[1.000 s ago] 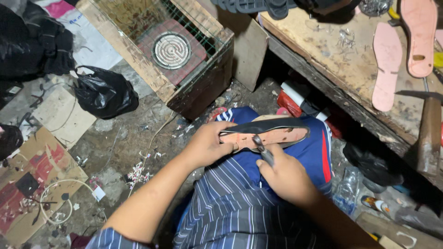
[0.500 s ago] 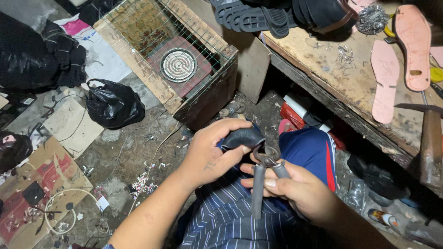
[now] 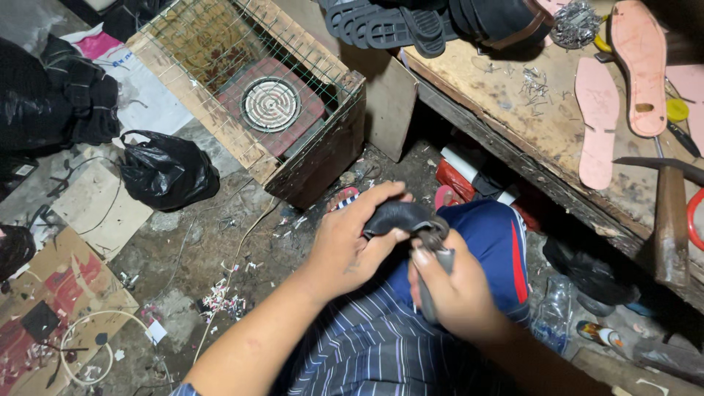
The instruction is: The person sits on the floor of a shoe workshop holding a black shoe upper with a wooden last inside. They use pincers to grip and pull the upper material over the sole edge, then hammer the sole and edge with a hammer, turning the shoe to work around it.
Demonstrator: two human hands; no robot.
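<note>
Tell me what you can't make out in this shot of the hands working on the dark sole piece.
Head view only:
- Dark sole piece: bent over; most of it is hidden by the left hand.
- Metal tool: its lower handle is buried in the right hand; its tip is too small to read.
- Hammer: head cut off by the right edge.
- Under the workbench: too dark.

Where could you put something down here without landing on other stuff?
Bare wood shows on the workbench between the stack of black soles and the pink insoles, though small nails lie scattered there. The floor between the black plastic bag and the wooden box is partly open but littered. The bench's right end is crowded.
</note>
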